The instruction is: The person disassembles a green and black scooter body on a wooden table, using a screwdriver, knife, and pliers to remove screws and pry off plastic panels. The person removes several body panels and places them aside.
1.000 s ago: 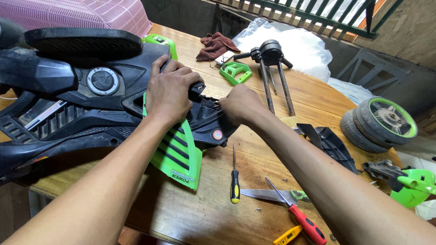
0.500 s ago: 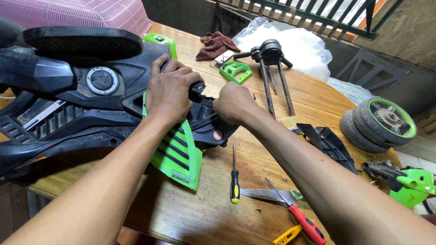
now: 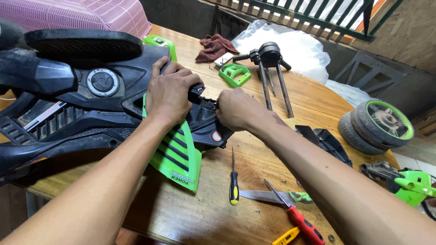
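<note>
On the wooden table [image 3: 272, 90] lies a big black plastic toy bike body [image 3: 68, 113], stretching from the left edge toward the middle, with a green side panel [image 3: 179, 156] hanging off its near side. Both hands meet at the body's right end. The left hand [image 3: 170, 93] lies flat over the top of the black shell, fingers curled down over its edge and pressing on it — a firm clasp on the body. The right hand [image 3: 238, 109] comes in from the right, its fingers bunched together at a small black bracket [image 3: 200, 93] that sticks up just beside the left hand's fingertips; whether they actually pinch it I cannot tell, since the knuckles hide the tips.

Near the front edge of the table, below the right forearm, lie a screwdriver with a black and yellow handle [image 3: 233, 181], a pair of scissors [image 3: 272, 196] and a red-handled screwdriver [image 3: 297, 218] crossing over the scissors. A yellow tool [image 3: 286, 236] peeks in at the bottom edge.

Farther back sit a small green pedal-like part [image 3: 235, 74], a black handlebar fork with 2 metal rods [image 3: 270, 68], a dark red rag [image 3: 213, 46] and a clear plastic bag [image 3: 290, 45]. At the right edge, 2 grey wheels with green rims [image 3: 377, 127] lean together — well apart from the hands. A pink plastic basket [image 3: 77, 16] stands behind the bike body.
</note>
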